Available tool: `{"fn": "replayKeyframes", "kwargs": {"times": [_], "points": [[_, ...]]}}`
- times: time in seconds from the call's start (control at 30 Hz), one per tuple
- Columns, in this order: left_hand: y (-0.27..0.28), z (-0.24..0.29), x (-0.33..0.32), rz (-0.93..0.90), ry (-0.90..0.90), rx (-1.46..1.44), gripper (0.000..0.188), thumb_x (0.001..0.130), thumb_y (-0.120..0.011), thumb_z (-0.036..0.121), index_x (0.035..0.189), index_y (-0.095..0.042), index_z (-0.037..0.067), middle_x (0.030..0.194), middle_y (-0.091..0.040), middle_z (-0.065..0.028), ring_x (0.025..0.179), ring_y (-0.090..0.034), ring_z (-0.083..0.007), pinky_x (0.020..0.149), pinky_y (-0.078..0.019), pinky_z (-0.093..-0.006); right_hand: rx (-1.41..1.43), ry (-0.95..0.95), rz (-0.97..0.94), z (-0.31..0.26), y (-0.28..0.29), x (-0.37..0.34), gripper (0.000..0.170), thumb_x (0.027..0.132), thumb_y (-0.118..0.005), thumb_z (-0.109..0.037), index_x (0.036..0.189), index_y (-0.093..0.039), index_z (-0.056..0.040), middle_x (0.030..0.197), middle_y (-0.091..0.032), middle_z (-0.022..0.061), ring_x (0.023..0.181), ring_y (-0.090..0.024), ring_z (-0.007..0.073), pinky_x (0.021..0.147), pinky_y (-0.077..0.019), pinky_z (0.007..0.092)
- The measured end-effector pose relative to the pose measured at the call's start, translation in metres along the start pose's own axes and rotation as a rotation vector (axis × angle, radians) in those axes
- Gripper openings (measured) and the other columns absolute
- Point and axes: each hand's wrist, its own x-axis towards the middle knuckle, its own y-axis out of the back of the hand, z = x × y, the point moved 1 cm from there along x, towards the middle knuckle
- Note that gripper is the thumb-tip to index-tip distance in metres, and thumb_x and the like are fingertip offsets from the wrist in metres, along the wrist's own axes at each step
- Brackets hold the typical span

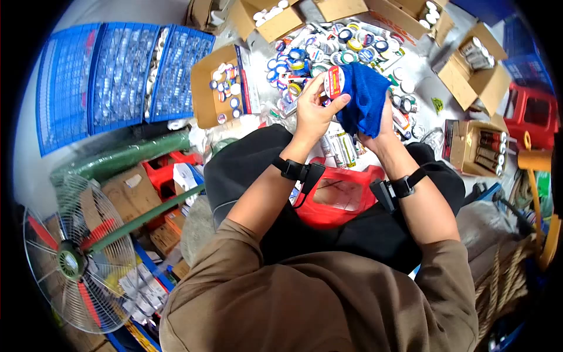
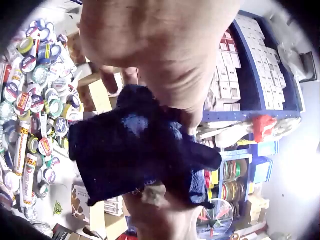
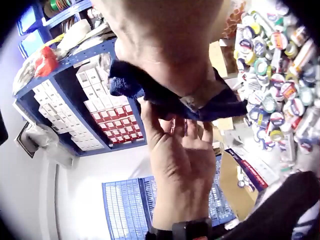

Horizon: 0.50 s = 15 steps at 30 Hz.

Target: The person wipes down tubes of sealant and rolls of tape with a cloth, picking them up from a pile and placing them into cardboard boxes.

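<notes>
A blue cloth (image 1: 365,97) hangs bunched between the two hands, above the pile. My left hand (image 1: 315,114) grips a small item with a red and white label (image 1: 335,82) at the cloth's left edge, thumb on the near side. On the cloth's right side, my right hand (image 1: 380,124) holds it, its fingers mostly covered. In the left wrist view the cloth (image 2: 135,145) looks dark and hides the held item. The right wrist view has the left hand (image 3: 182,155) reaching up under the cloth (image 3: 135,82).
Beyond the hands lies a pile of labelled rolls and tubes (image 1: 316,53). Cardboard boxes (image 1: 205,88) surround it, some holding rolls or tubes. Blue crates (image 1: 120,76) stand left, a red stool (image 1: 334,199) between the legs, and a fan (image 1: 70,261) at lower left.
</notes>
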Motion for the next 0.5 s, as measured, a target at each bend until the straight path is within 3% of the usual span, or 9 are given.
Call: {"fn": "replayKeyframes", "kwargs": {"times": [0.07, 0.17, 0.23, 0.3, 0.33, 0.37, 0.4, 0.47, 0.5], "points": [[0.016, -0.001, 0.002, 0.047, 0.032, -0.061, 0.059, 0.086, -0.073, 0.002, 0.138, -0.046, -0.008, 0.127, -0.06, -0.0114, 0.115, -0.057, -0.015, 0.1, -0.0444, -0.0277, 0.048, -0.049, 0.014, -0.001, -0.011, -0.005, 0.09, 0.087, -0.032, -0.082, 0.141, -0.05, -0.0128, 0.14, -0.055, 0.0096, 0.126, -0.053, 0.0277, 0.109, -0.0389, 0.0461], [0.056, -0.003, 0.012, 0.304, 0.37, -0.164, 0.046, 0.093, -0.068, 0.02, 0.133, -0.055, 0.002, 0.12, -0.064, -0.0061, 0.109, -0.06, -0.0142, 0.087, -0.0478, -0.0292, 0.039, -0.074, 0.094, 0.003, -0.006, 0.005, 0.094, 0.081, -0.041, -0.085, 0.141, -0.051, -0.012, 0.14, -0.054, 0.0121, 0.127, -0.052, 0.0335, 0.112, -0.0345, 0.0503], [0.107, -0.015, 0.021, 0.484, 0.515, -0.198, 0.043, 0.091, -0.07, 0.035, 0.123, -0.061, 0.009, 0.112, -0.062, -0.0005, 0.104, -0.06, -0.0157, 0.081, -0.0466, -0.0331, 0.064, -0.029, 0.083, 0.003, 0.003, 0.013, 0.089, 0.084, -0.042, -0.081, 0.14, -0.052, -0.0115, 0.139, -0.056, 0.0131, 0.126, -0.053, 0.0339, 0.11, -0.0371, 0.0514], [0.17, -0.031, 0.028, 0.684, 0.621, -0.153, 0.045, 0.087, -0.073, 0.043, 0.115, -0.061, 0.01, 0.106, -0.06, -0.0012, 0.093, -0.058, -0.0158, 0.071, -0.0447, -0.0321, 0.112, -0.02, 0.105, -0.001, 0.001, 0.014, 0.069, 0.094, -0.041, -0.062, 0.136, -0.055, -0.0094, 0.139, -0.056, 0.0134, 0.127, -0.052, 0.034, 0.112, -0.0356, 0.0513], [0.211, -0.051, 0.032, 0.737, 0.621, -0.184, 0.042, 0.086, -0.073, 0.046, 0.111, -0.061, 0.014, 0.103, -0.059, -0.0013, 0.091, -0.056, -0.0157, 0.068, -0.0437, -0.0327, 0.202, -0.048, -0.351, -0.003, 0.035, 0.029, 0.066, 0.095, -0.041, -0.058, 0.136, -0.055, -0.0087, 0.138, -0.056, 0.0141, 0.127, -0.052, 0.034, 0.112, -0.0358, 0.0515], [0.252, -0.063, 0.037, 0.804, 0.616, -0.22, 0.045, 0.079, -0.083, 0.04, 0.107, -0.061, 0.011, 0.086, -0.059, -0.0001, 0.073, -0.056, -0.0142, 0.054, -0.0415, -0.0297, 0.177, -0.041, -0.303, -0.006, 0.038, 0.031, 0.064, 0.095, -0.041, -0.056, 0.135, -0.055, -0.0087, 0.136, -0.058, 0.014, 0.124, -0.055, 0.0337, 0.11, -0.0387, 0.051], [0.287, -0.079, 0.04, 0.847, 0.5, -0.199, 0.048, 0.078, -0.084, 0.037, 0.109, -0.059, 0.011, 0.088, -0.06, -0.0008, 0.074, -0.058, -0.0148, 0.052, -0.0426, -0.0308, 0.149, -0.027, -0.146, -0.009, 0.039, 0.034, 0.067, 0.093, -0.039, -0.06, 0.133, -0.057, -0.01, 0.132, -0.061, 0.0124, 0.118, -0.059, 0.0324, 0.103, -0.0442, 0.0485], [0.28, -0.042, 0.045, 1.037, 0.618, 0.032, 0.047, 0.077, -0.084, 0.036, 0.106, -0.059, 0.008, 0.087, -0.062, -0.0027, 0.069, -0.059, -0.0161, 0.053, -0.0458, -0.0319, 0.016, 0.062, 0.118, -0.013, 0.036, 0.035, 0.066, 0.092, -0.038, -0.059, 0.13, -0.059, -0.0106, 0.128, -0.064, 0.0112, 0.113, -0.062, 0.0315, 0.097, -0.0496, 0.0461], [0.29, -0.042, 0.046, 1.089, 0.721, 0.129, 0.046, 0.078, -0.084, 0.036, 0.104, -0.061, 0.007, 0.085, -0.063, -0.0032, 0.066, -0.059, -0.0164, 0.052, -0.0465, -0.0319, 0.17, -0.008, -0.142, -0.018, 0.057, 0.041, 0.066, 0.091, -0.038, -0.059, 0.132, -0.059, -0.0113, 0.131, -0.062, 0.0111, 0.117, -0.06, 0.0315, 0.101, -0.0468, 0.0469]]}}
